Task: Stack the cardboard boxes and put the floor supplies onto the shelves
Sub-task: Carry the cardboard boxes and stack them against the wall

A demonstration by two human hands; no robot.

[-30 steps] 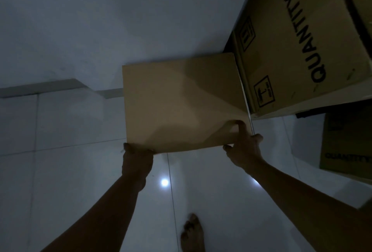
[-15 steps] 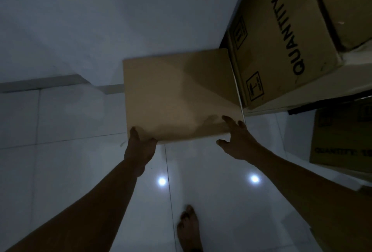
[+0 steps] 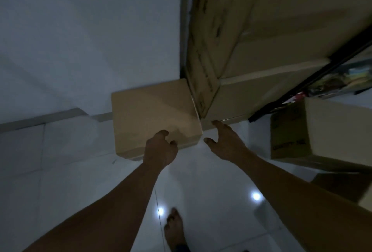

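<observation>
Though the plain box [image 3: 153,115] sits beside the stack [image 3: 281,30], we see another box [image 3: 322,131] loose, right hand [image 3: 227,143] splayed empty, left hand [image 3: 161,149] curled, grip unclear.

Matt cardboard box [image 3: 153,119], glossy floor tiles [image 3: 60,171]

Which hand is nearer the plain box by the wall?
Left. The left hand overlaps the near edge of the box; the right hand is just off its right corner.
</observation>
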